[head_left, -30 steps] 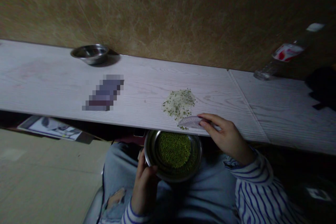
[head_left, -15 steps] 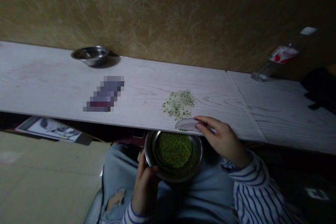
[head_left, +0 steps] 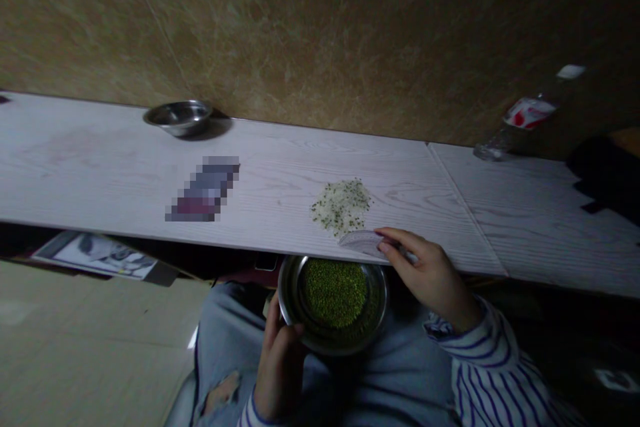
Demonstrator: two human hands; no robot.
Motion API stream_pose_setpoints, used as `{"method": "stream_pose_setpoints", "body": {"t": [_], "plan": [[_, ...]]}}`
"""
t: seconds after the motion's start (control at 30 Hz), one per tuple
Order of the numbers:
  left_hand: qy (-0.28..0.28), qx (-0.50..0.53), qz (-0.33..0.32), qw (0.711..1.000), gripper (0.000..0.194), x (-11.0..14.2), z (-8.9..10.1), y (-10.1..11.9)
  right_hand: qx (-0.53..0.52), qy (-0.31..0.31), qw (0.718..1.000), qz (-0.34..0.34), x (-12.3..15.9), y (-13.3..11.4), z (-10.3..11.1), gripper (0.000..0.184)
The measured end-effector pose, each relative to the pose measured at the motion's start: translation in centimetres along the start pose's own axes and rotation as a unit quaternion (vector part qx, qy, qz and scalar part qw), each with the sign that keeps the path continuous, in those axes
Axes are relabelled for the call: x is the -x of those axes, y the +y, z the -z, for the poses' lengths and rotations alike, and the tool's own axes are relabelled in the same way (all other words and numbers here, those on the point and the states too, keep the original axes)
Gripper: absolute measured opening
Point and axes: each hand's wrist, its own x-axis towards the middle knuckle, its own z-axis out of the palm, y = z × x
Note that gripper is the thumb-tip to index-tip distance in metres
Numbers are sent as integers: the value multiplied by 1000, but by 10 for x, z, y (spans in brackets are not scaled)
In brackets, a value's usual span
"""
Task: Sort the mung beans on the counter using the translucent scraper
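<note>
My left hand (head_left: 284, 353) grips the left rim of a steel bowl (head_left: 383, 293) under the table's front edge, above my lap. Inside the bowl lie many green mung beans (head_left: 336, 293). Between the thumb and fingers of my right hand (head_left: 423, 267) is a clear plastic protractor (head_left: 361, 243), its curved edge turned toward the pile and its body low over the table edge. Just beyond it, a pile of white rice grains mixed with green beans (head_left: 343, 203) is spread on the tabletop.
The white wood-grain table (head_left: 280, 153) runs along a brown marbled wall. On it stand a second steel bowl (head_left: 180, 121), a blurred-out flat item (head_left: 204, 190), a plastic bottle (head_left: 525, 117) and a dark object (head_left: 607, 170) at the right. A framed picture (head_left: 100, 257) sits under the table.
The few green beans lying by the protractor at the table edge are no longer seen there. The whole view has shifted slightly; both hands keep their grips.
</note>
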Motion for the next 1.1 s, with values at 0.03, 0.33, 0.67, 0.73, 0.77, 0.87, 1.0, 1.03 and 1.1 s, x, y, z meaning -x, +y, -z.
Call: {"method": "stream_pose_setpoints", "body": {"t": [0.03, 0.33, 0.67, 0.73, 0.77, 0.87, 1.0, 1.03, 1.1], "plan": [[0, 3, 2, 1000, 71, 0, 0, 0, -3, -7, 1000, 9, -1, -1, -2, 25], [35, -14, 15, 999, 72, -2, 2, 1, -9, -23, 1000, -4, -33, 7, -15, 27], [43, 8, 23, 999, 79, -9, 2, -2, -35, 11, 999, -1, -62, 20, -13, 28], [44, 14, 28, 999, 77, -9, 1, -3, -49, 28, 998, -7, -64, 24, -11, 28], [42, 19, 28, 999, 76, -9, 0, -3, -57, 38, 998, -12, -65, 27, -10, 28], [36, 34, 23, 999, 75, -8, -4, -2, -75, 70, 994, -30, -72, 40, -8, 29], [34, 35, 37, 998, 80, -10, -6, -2, -86, 108, 989, -51, -90, 60, -7, 31], [35, 33, 43, 998, 82, -11, -6, -2, -87, 110, 989, -55, -97, 66, -7, 32], [41, 30, 45, 998, 84, -14, -5, -3, -81, 113, 988, -68, -110, 76, -6, 33]]}}
